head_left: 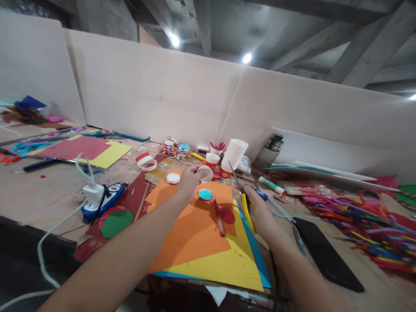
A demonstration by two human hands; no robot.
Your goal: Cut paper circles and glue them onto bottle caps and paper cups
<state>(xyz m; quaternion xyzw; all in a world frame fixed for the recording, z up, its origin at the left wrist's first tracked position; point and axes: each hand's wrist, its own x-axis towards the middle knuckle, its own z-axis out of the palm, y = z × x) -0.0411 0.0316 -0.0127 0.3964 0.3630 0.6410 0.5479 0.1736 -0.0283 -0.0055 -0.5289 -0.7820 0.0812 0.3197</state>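
Note:
My left hand [189, 182] pinches a white paper ring or cup piece [205, 173] above the orange sheets. In my right hand [256, 208] are yellow-handled scissors [247, 213], their blades pointing up and away. Orange paper [185, 234] lies over yellow [227, 268] and blue sheets. On the orange paper rest a white-topped cup piece [173, 178], a blue-topped one [205, 194], a red marker [219, 219] and a red paper circle [227, 216].
Stacked paper cups [234, 155] stand behind my hands. A black phone [328, 253] and colourful pipe cleaners [367, 221] lie right. A blue-and-white power strip [104, 203] and green circle [117, 224] are left. A bottle [269, 151] stands at the back.

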